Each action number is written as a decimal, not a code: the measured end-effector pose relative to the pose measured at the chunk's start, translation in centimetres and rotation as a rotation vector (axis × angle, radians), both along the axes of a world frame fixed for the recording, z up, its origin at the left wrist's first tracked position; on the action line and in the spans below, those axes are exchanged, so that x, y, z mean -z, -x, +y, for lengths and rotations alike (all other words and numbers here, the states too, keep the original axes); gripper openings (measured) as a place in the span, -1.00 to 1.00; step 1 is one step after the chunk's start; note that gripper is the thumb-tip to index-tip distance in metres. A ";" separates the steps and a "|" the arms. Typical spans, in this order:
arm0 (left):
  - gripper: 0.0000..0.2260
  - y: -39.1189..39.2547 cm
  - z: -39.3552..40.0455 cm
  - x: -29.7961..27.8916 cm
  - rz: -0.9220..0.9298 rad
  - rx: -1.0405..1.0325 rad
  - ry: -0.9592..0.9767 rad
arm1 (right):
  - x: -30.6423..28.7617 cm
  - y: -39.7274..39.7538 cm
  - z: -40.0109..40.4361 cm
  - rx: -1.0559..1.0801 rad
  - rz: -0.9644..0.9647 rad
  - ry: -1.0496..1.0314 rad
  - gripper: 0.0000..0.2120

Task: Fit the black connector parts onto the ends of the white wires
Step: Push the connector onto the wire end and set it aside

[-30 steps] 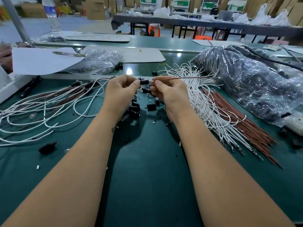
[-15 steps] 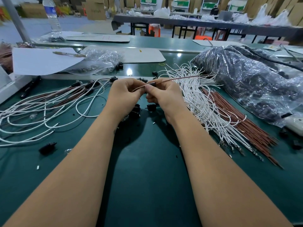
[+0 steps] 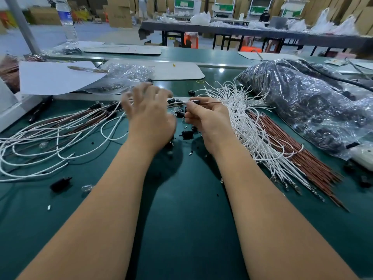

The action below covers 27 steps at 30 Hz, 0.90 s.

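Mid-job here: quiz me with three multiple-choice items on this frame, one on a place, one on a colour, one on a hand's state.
1. Where does the big plastic bag of black parts lie?
A. far right of the table
B. near left corner
C. under the paper sheet

2. What colour is the wire in the right hand?
A. white
B. brown
C. blue

3. The left hand is:
A. gripping a wire
B. fist
C. open, fingers spread

Key: 1 A, it fills the right side; 2 B, reddish-brown strand; 3 C, blurred fingers splayed, nothing held.

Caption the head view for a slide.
Right hand pinches a brown wire tipped with a black connector; left hand spreads open over the green table.
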State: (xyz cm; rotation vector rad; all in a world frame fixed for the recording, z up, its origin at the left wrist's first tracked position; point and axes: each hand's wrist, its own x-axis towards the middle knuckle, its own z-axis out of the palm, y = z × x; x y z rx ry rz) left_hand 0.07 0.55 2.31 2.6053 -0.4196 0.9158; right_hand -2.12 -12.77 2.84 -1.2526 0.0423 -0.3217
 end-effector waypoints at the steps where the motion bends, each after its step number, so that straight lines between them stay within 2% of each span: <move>1: -0.72 0.2 -0.6 -0.1 -0.060 0.095 0.002 | 0.0 0.0 0.2 -0.023 -0.006 0.020 -0.88; 3: -0.82 0.3 -1.0 -0.2 -0.141 0.178 0.044 | 0.0 0.0 0.3 -0.039 -0.008 0.053 -0.88; 6: -0.83 -0.1 -0.3 0.0 -0.092 0.163 0.111 | 0.2 0.0 0.3 -0.012 0.000 0.092 -0.87; 12: -0.79 -0.5 -0.1 0.4 -0.051 0.128 0.102 | 0.1 -0.1 0.1 0.017 -0.009 0.034 -0.89; 17: -0.83 -0.8 0.2 0.8 -0.033 0.031 0.014 | 0.2 -0.1 0.1 0.007 -0.008 0.053 -0.88; 22: -0.84 -0.3 -0.4 0.4 0.002 0.302 0.166 | 0.2 -0.1 0.3 -0.046 -0.016 0.103 -0.90; 27: -0.89 -0.5 0.3 0.2 -0.028 0.310 0.240 | 0.0 -0.1 0.1 -0.006 -0.010 0.097 -0.94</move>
